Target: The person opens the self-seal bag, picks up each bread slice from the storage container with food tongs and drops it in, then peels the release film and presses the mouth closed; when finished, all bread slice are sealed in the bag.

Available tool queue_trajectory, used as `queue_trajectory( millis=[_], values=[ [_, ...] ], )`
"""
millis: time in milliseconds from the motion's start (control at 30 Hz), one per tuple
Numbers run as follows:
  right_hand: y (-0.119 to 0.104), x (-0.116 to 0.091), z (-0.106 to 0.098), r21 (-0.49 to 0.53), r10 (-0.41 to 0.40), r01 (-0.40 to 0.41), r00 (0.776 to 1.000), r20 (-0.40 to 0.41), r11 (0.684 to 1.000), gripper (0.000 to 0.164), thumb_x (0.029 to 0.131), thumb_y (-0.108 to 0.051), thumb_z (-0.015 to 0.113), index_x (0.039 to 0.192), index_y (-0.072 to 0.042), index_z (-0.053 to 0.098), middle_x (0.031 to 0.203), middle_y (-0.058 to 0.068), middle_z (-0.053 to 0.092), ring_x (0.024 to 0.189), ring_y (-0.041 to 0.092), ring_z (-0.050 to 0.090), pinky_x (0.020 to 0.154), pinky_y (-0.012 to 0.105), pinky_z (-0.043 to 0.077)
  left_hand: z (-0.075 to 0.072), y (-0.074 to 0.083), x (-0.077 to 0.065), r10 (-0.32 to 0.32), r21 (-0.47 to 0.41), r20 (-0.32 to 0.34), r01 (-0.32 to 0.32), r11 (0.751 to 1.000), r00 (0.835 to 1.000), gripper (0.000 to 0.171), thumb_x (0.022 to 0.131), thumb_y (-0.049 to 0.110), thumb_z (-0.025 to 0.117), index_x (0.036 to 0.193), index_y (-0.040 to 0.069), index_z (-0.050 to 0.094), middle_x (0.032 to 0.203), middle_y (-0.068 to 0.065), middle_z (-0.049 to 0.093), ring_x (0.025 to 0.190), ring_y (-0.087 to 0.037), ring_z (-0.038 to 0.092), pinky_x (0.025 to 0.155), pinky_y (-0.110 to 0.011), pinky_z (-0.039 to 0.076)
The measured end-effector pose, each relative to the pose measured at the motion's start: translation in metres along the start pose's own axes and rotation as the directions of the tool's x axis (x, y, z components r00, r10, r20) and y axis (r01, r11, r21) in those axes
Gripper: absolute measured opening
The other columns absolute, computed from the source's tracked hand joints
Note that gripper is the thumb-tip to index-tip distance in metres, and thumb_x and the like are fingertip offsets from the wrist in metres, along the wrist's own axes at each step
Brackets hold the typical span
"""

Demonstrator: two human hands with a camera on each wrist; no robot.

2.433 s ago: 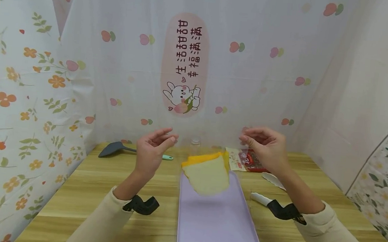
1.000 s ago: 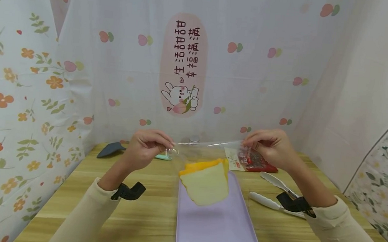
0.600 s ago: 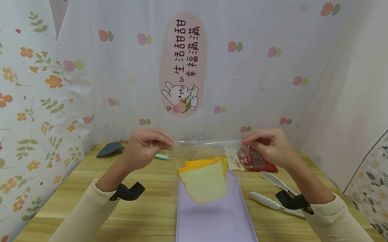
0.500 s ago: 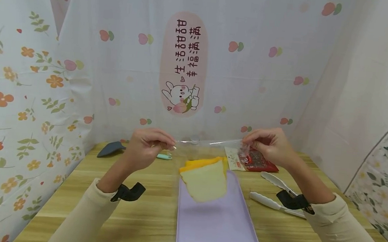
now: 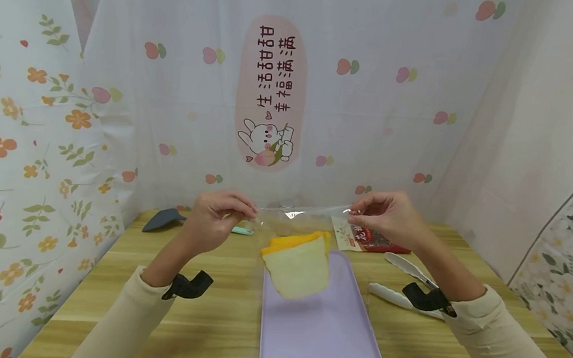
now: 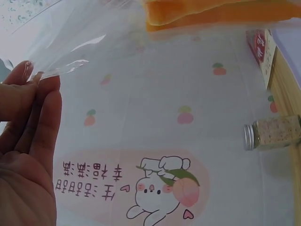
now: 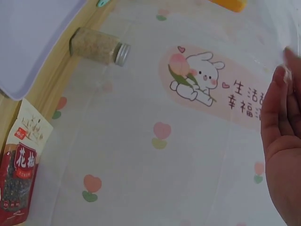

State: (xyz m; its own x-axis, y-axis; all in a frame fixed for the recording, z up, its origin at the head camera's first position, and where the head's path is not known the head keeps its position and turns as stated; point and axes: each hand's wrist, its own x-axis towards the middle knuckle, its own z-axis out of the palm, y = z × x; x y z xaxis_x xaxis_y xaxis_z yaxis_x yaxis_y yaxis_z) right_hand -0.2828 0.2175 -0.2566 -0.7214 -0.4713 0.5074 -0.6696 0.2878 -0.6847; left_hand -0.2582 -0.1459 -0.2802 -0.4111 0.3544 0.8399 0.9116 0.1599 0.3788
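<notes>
Pale slices with orange edges, looking like bread (image 5: 299, 268), hang inside a clear plastic bag (image 5: 293, 215) above a lilac tray (image 5: 323, 341). My left hand (image 5: 218, 221) pinches the bag's upper left corner between thumb and fingers; the left wrist view shows the film (image 6: 70, 52) running from the fingertips. At the upper right corner, my right hand (image 5: 387, 217) pinches the film with thumb and forefinger. Stretched between both hands, the top edge lies nearly level. In the right wrist view the right hand (image 7: 284, 127) is partly cut off by the frame.
A spatula (image 5: 162, 220) lies at the back left of the wooden table (image 5: 193, 307). White-tipped tongs (image 5: 394, 296) lie right of the tray. Behind them is a red spice packet (image 5: 375, 241). A glass jar (image 7: 96, 45) with a metal lid stands at the back.
The left hand has turned from half-open fingers to a pinch on the bag's corner. Just now the right hand has moved slightly left and shifted its pinch. The bag has swung a little left.
</notes>
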Motion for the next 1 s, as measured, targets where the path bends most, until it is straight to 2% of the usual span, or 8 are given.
queue_trajectory(
  millis=[167,400,533,633,700,833,1000],
  values=[
    [0.0015,0.001,0.0011,0.017,-0.037,0.037,0.999,-0.014,0.999,0.009,0.081,0.006,0.077,0.089,0.005,0.072,0.085,0.019,0.072,0.073,0.016,0.072,0.066,0.027,0.058,-0.0009,-0.0007,0.0003,-0.006,0.01,0.014,0.006,1.0,1.0,0.03,0.085,-0.021,0.059,0.078,0.003,0.075,0.086,-0.009,0.072,0.075,-0.017,0.069,0.069,-0.024,0.056],
    [0.0013,0.0029,0.0021,0.029,-0.037,0.038,0.999,-0.028,0.999,0.009,0.082,0.007,0.077,0.089,0.006,0.072,0.085,0.019,0.072,0.074,0.015,0.072,0.068,0.027,0.058,0.0005,-0.0026,-0.0022,-0.022,-0.069,0.067,0.026,0.997,0.998,0.029,0.085,-0.021,0.056,0.082,0.001,0.074,0.088,-0.012,0.07,0.077,-0.024,0.066,0.074,-0.029,0.057],
    [0.0009,0.0026,0.0026,0.029,-0.034,0.035,0.998,-0.044,0.999,0.009,0.081,0.008,0.077,0.088,0.007,0.071,0.085,0.018,0.072,0.073,0.016,0.072,0.066,0.026,0.058,0.0018,-0.0017,-0.0042,-0.031,-0.014,0.065,0.032,0.999,0.997,0.024,0.082,-0.016,0.06,0.083,0.004,0.074,0.089,-0.009,0.071,0.082,-0.022,0.066,0.078,-0.028,0.055],
    [-0.0002,0.002,0.0019,0.013,-0.038,0.038,0.998,-0.054,0.999,0.01,0.081,0.01,0.076,0.089,0.007,0.071,0.084,0.014,0.072,0.073,0.019,0.072,0.066,0.026,0.058,0.004,-0.0002,-0.0043,-0.07,0.035,0.044,0.068,0.997,0.997,0.013,0.081,-0.009,0.074,0.084,0.004,0.075,0.088,-0.006,0.071,0.079,-0.018,0.067,0.077,-0.029,0.057],
    [-0.001,0.0014,0.0011,0.002,-0.042,0.042,0.997,-0.061,0.999,0.011,0.08,0.011,0.075,0.089,0.007,0.071,0.084,0.011,0.071,0.072,0.018,0.072,0.065,0.026,0.058,0.0057,0.0002,-0.0038,-0.104,0.03,0.039,0.103,0.994,0.994,0.011,0.079,-0.006,0.08,0.084,0.003,0.075,0.088,-0.006,0.07,0.076,-0.016,0.068,0.073,-0.03,0.058],
    [-0.0015,-0.0009,-0.0007,-0.007,-0.059,0.058,0.996,-0.064,0.998,0.012,0.079,0.012,0.076,0.089,0.006,0.071,0.083,0.01,0.071,0.071,0.017,0.071,0.066,0.025,0.057,0.0062,0.0012,-0.0028,-0.154,-0.031,0.056,0.156,0.987,0.987,0.013,0.077,-0.01,0.079,0.085,-0.001,0.073,0.09,-0.01,0.069,0.074,-0.018,0.069,0.07,-0.03,0.058],
    [-0.0013,-0.0023,-0.0022,-0.007,-0.073,0.073,0.996,-0.049,0.997,0.014,0.079,0.013,0.075,0.09,0.006,0.071,0.083,0.013,0.07,0.071,0.018,0.07,0.067,0.025,0.057,0.0041,0.0047,0.0003,-0.192,-0.05,0.072,0.196,0.979,0.979,0.014,0.078,-0.011,0.077,0.089,-0.005,0.072,0.093,-0.013,0.068,0.076,-0.018,0.069,0.07,-0.029,0.058]
  ],
)
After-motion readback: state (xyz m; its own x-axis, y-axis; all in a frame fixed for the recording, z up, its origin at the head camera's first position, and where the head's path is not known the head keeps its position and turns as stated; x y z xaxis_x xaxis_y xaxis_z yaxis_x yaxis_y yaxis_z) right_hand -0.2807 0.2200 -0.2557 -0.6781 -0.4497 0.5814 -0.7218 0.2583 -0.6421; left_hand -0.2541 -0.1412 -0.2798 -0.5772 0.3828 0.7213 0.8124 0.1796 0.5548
